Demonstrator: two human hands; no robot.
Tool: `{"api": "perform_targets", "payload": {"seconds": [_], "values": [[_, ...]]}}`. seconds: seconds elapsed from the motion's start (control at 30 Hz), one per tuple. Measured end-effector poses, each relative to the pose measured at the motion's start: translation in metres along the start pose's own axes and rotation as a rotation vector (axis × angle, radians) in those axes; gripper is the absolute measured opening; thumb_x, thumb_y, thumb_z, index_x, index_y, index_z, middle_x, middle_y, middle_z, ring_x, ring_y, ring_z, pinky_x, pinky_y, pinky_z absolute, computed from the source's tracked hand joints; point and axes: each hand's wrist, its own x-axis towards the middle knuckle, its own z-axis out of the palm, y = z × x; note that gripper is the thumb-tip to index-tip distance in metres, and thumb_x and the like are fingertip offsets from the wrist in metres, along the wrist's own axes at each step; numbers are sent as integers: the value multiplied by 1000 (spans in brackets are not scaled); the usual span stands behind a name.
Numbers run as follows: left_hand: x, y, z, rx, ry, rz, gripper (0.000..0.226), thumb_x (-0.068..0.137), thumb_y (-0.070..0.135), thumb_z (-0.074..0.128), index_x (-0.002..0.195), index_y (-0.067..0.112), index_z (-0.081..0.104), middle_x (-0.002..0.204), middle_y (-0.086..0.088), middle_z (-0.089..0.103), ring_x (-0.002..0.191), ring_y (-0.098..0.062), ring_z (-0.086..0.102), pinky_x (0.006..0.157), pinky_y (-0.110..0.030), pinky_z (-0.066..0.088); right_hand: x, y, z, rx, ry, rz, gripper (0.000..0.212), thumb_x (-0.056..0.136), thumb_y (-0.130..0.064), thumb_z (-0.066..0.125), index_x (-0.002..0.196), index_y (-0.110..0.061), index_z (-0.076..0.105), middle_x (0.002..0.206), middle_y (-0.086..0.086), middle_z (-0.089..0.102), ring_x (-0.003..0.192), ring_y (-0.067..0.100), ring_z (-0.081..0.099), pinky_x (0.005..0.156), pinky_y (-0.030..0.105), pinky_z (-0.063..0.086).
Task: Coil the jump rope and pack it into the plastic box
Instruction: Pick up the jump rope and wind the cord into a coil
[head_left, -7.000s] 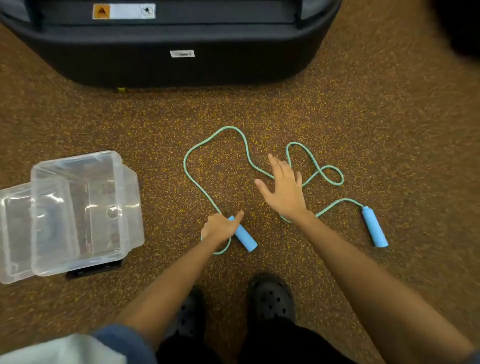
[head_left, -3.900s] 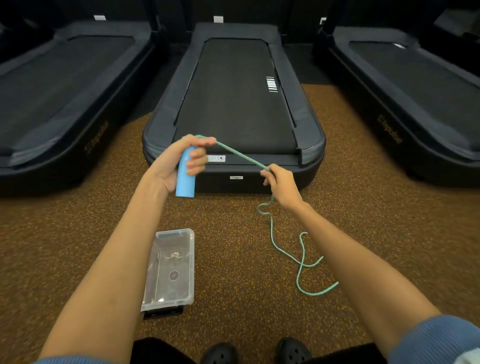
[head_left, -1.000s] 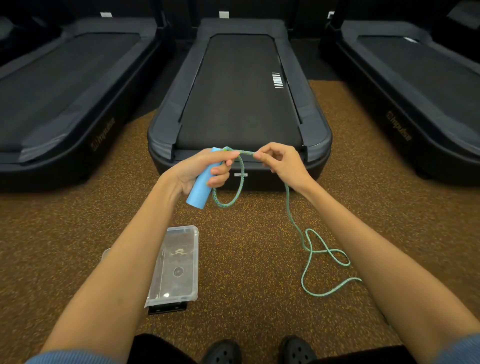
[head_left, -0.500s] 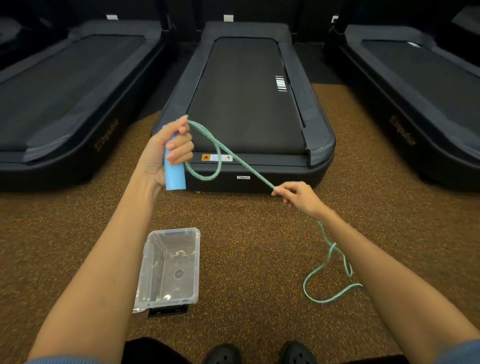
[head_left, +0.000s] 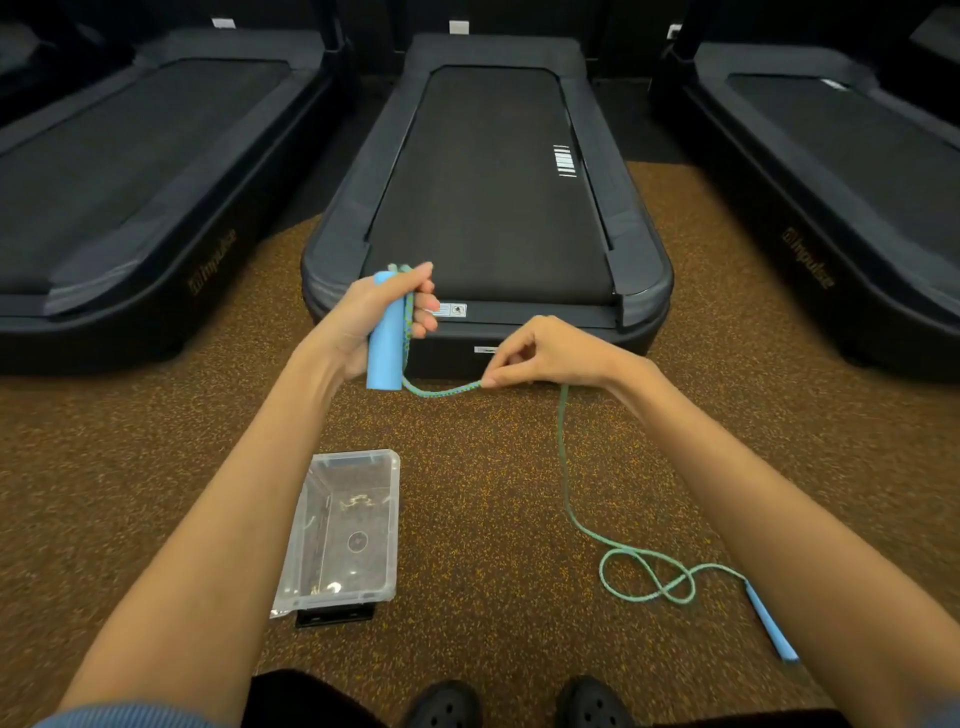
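Since half a second ago the right hand (head_left: 550, 353) has swung in from its outstretched reach and now sits just right of the blue handle (head_left: 385, 332), while the diagonal stretch of rope that ran taut between the hands has collapsed into a short sagging bridge. The small loop that hung beside the handle now lies flat along it, so a turn seems to have been laid down.

The left hand (head_left: 376, 317) grips the blue handle upright, fingers curled round it and pinning the cord against its right side. The right hand pinches the jump rope (head_left: 563, 467) between thumb and fingertips, level with the handle's lower end. From that pinch the rope drops to the carpet (head_left: 493, 519), well below and right of the handle, where it lies in a figure-of-eight tangle ending in the second handle (head_left: 769, 623), which is also on the floor.

The plastic box (head_left: 387, 519) stands open and apparently holds no rope, below the held handle, beside the left forearm.

By my reading the coiling has only begun: most of the rope remains loose, and the floor tangle may snag as it is drawn up.
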Motion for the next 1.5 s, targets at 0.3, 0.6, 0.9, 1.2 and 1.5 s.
{"api": "perform_targets", "payload": {"seconds": [0.3, 0.6, 0.9, 1.2, 1.5], "values": [[-5, -16, 16, 152, -66, -94, 10, 89, 10, 61, 92, 3, 66, 74, -10, 75, 66, -17, 73, 56, -22, 56, 4, -24, -6, -99, 122, -81, 18, 79, -36, 75, 86, -20, 78, 81, 6, 73, 79, 23, 61, 77, 38, 46], [-7, -20, 32, 167, -218, -147, 48, 95, 38, 50, 109, -6, 61, 90, -23, 72, 84, -32, 72, 71, -34, 60, 6, -18, -7, 54, 308, -95, 19, 79, -32, 76, 78, -13, 73, 76, 19, 67, 67, 16, 48, 65, 37, 39], [-5, -22, 36, 229, -284, -163, 45, 95, 43, 47, 101, 1, 62, 68, -6, 66, 53, -14, 60, 53, -21, 52, 8, -5, -5, 250, 493, -63, 19, 76, -24, 79, 77, -12, 65, 65, -2, 62, 64, 13, 51, 63, 27, 40], [-2, -22, 32, 207, -259, -121, 21, 93, 27, 57, 85, 8, 61, 50, 5, 45, 40, -6, 41, 42, -15, 37, 14, 8, 3, 280, 561, -88, 10, 85, -22, 70, 83, -14, 65, 73, 9, 62, 66, 15, 50, 63, 26, 40], [2, -21, 23, 140, -245, -123, 18, 92, 21, 58, 80, 9, 62, 46, 5, 40, 35, -6, 37, 39, -16, 33, 13, 21, 7, 310, 583, -66, 15, 90, -16, 65, 95, -3, 69, 70, -3, 63, 58, -6, 53, 58, 6, 38]]}}
